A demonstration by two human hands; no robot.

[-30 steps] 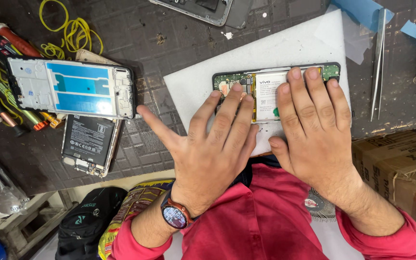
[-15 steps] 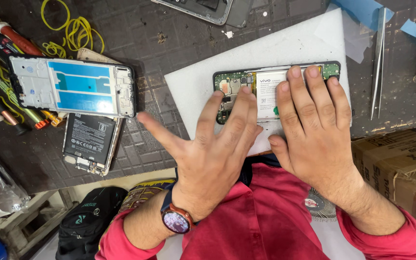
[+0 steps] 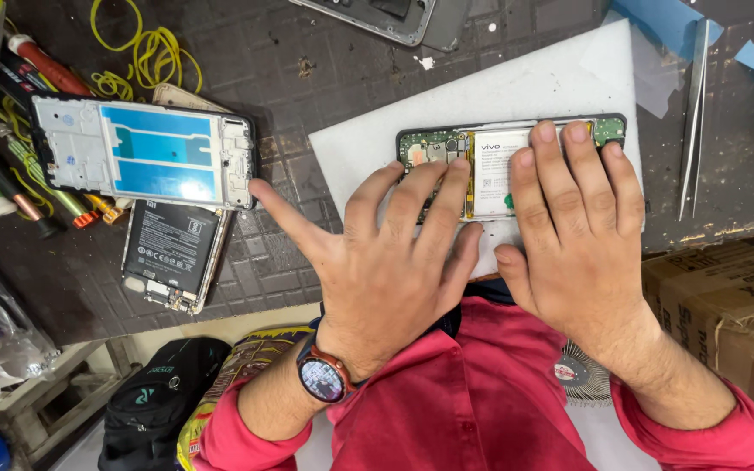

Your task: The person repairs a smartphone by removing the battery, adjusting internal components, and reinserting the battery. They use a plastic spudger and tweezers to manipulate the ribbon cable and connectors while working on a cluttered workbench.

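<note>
An opened smartphone with its back cover off, green circuit board and white battery exposed (image 3: 490,161), was found lying on a white rectangular foam pad (image 3: 482,96) on the dark, grid-patterned desk (image 3: 307,78). Its long axis ran left to right across the view, crosswise to the forearms.

The left hand (image 3: 386,262) was laid flat over the phone's left half, fingers spread and extended, thumb stretched out towards the left; nothing was pinched in its grip. The right hand (image 3: 578,235) was pressed flat over the right half, fingers held close together with the tips reaching the phone's far edge; no closed grip was seen there either. The phone lay directly beneath the fingers of both hands, just ahead of the palms, so neither hand could be judged the nearer. A round-faced wristwatch (image 3: 323,378) was worn on the left wrist, and red sleeves were seen on both arms.

To the left, well apart from the hands, a white phone frame with a blue film (image 3: 141,150) was set above a black battery-backed phone body (image 3: 172,253). Yellow rubber bands (image 3: 146,52) and screwdrivers (image 3: 37,61) were scattered at the upper left. Metal tweezers (image 3: 693,122) lay at the right, near a brown cardboard box (image 3: 726,305).
</note>
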